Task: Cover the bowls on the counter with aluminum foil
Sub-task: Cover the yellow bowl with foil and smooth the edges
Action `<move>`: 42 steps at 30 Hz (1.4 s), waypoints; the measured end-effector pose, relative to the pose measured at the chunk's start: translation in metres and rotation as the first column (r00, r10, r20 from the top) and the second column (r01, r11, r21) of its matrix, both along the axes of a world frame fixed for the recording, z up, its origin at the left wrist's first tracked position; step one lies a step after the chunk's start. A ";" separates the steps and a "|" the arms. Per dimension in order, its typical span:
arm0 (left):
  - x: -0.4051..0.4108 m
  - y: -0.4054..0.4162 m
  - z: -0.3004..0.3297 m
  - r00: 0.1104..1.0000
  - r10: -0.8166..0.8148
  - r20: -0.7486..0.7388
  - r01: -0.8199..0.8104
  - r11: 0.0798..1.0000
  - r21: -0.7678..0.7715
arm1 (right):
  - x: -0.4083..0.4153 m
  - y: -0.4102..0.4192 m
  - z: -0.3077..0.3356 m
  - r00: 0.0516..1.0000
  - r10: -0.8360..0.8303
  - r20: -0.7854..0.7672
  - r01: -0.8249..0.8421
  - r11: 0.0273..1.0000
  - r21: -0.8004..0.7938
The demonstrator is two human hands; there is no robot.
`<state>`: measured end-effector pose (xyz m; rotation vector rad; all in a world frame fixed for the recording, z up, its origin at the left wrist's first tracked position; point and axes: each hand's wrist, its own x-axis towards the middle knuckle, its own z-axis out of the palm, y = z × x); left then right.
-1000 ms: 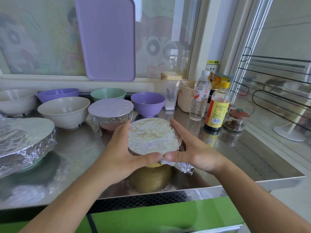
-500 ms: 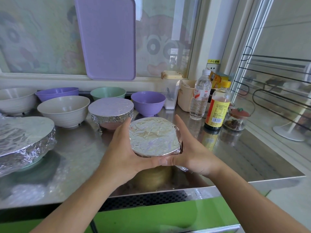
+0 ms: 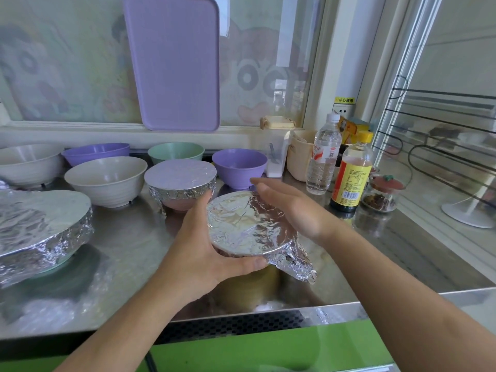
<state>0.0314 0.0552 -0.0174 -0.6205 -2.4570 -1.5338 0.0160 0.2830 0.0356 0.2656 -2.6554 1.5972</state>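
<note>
A small bowl wrapped in crinkled aluminum foil [image 3: 241,224] is held above the steel counter [image 3: 128,237], tilted. My left hand [image 3: 198,251] grips it from the left and underneath, thumb along its near rim. My right hand [image 3: 290,208] lies with straight fingers against the bowl's right side; a loose foil flap [image 3: 295,264] hangs below it. Behind stands a pink bowl covered in foil [image 3: 181,177]. A large foil-covered bowl [image 3: 40,226] sits at the left. Bare bowls stand behind: cream [image 3: 106,179], purple [image 3: 239,166], green [image 3: 175,152], another purple [image 3: 96,152], another cream [image 3: 26,163].
At the back right stand a water bottle [image 3: 323,157], a sauce bottle [image 3: 351,175], a small jar [image 3: 383,193], a beige tub [image 3: 298,157] and a clear container [image 3: 276,146]. A purple tray [image 3: 173,63] leans on the window. The counter's front edge runs just below my wrists.
The bowl has been turned and tilted in my hands. My right hand has let go of its grip and now lies flat on the right side; a foil flap hangs free again.
</note>
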 end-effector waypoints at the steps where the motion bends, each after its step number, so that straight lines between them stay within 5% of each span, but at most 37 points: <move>1: 0.000 0.000 0.000 1.000 -0.004 -0.001 0.004 1.000 0.006 | -0.003 -0.006 0.000 1.000 0.010 -0.007 -0.010 1.000 0.023; 11: -0.010 -0.005 -0.005 0.988 -0.121 0.093 0.105 0.981 0.161 | 0.018 0.008 -0.029 0.996 0.062 0.064 -0.041 0.956 -0.289; 22: -0.008 -0.003 -0.012 0.980 -0.096 0.175 0.068 0.985 0.160 | 0.037 0.021 -0.046 0.993 0.110 0.053 -0.104 0.990 -0.099; 32: -0.003 0.003 -0.016 0.991 -0.069 0.115 0.046 0.980 0.191 | 0.039 0.015 -0.055 0.991 0.094 -0.095 -0.103 0.990 -0.093; 36: 0.000 0.001 -0.014 0.996 -0.036 0.076 0.023 0.986 0.163 | 0.045 0.022 -0.053 0.993 0.115 -0.023 -0.117 0.990 -0.080; 42: 0.000 0.001 0.001 0.999 -0.029 0.040 0.024 0.992 0.126 | 0.055 0.033 -0.038 0.996 0.085 -0.031 -0.089 0.967 -0.238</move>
